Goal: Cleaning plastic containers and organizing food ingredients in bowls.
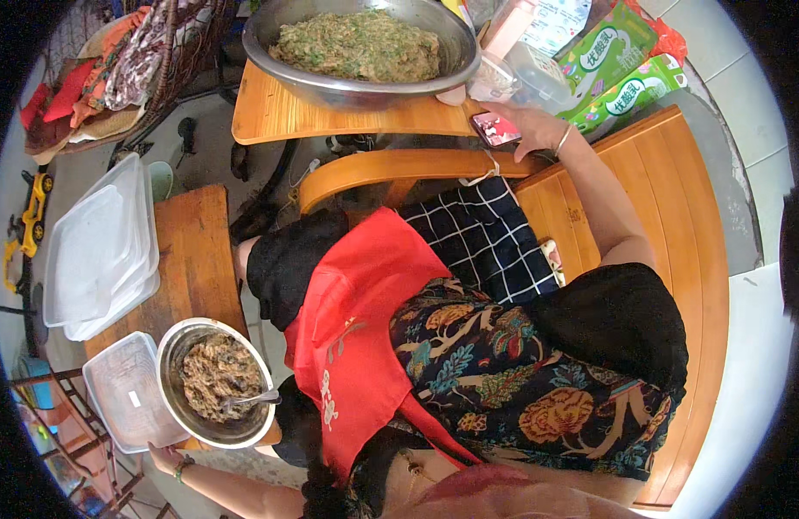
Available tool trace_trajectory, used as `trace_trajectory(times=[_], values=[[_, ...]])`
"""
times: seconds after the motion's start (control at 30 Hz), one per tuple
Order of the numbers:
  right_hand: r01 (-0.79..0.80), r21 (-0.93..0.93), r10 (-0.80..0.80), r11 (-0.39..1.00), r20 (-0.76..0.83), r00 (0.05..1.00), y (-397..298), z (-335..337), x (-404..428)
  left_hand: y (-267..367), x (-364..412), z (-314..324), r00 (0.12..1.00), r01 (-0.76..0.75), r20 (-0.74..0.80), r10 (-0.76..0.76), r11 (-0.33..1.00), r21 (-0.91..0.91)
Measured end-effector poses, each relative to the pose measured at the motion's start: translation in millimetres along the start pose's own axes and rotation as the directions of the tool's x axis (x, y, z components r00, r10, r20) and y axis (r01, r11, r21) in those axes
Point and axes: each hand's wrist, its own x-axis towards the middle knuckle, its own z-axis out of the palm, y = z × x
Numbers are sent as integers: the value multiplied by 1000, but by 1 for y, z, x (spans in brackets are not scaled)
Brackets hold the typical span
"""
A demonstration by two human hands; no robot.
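My right hand [535,130] spans a smartphone [498,129] with a lit pink screen, thumb on one side and fingers on the other, at the edge of a wooden tabletop [347,122]. My left hand [166,458] touches the corner of a clear plastic container [123,389]; its grip is partly hidden. Beside that container, a metal bowl with a white rim [168,363] holds a brown minced mixture [219,376]. A metal spoon [251,398] leans in the mixture. Both container and bowl rest on a small wooden table [195,259].
A large steel basin [347,97] of greenish minced mixture [367,48] stands on the tabletop. Stacked translucent lids or trays [88,253] overhang the small table. Green drink cartons [626,97] and plastic boxes [535,74] crowd the right side. A curved wooden armrest [373,165] lies between.
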Motion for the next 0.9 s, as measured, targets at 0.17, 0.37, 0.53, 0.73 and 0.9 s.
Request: trace_trajectory(times=[0.17, 0.37, 0.53, 0.73, 0.9], values=[[125, -59, -128, 990, -45, 991, -4, -5, 6, -6, 16, -15, 991, 49, -125, -44, 998, 37], [228, -67, -234, 971, -103, 967, 10, 9, 27, -13, 18, -36, 978, 58, -203, -52, 998, 25], [227, -43, -230, 973, -146, 962, 1, 13, 31, -19, 14, -47, 986, 35, -158, -46, 997, -70], [49, 119, -27, 992, -184, 983, -9, 17, 32, -11, 0, -39, 987, 108, -119, -104, 994, 23], [46, 193, -1, 980, -230, 973, -46, 20, 15, -6, -22, -23, 985, 89, -150, -82, 995, 41]])
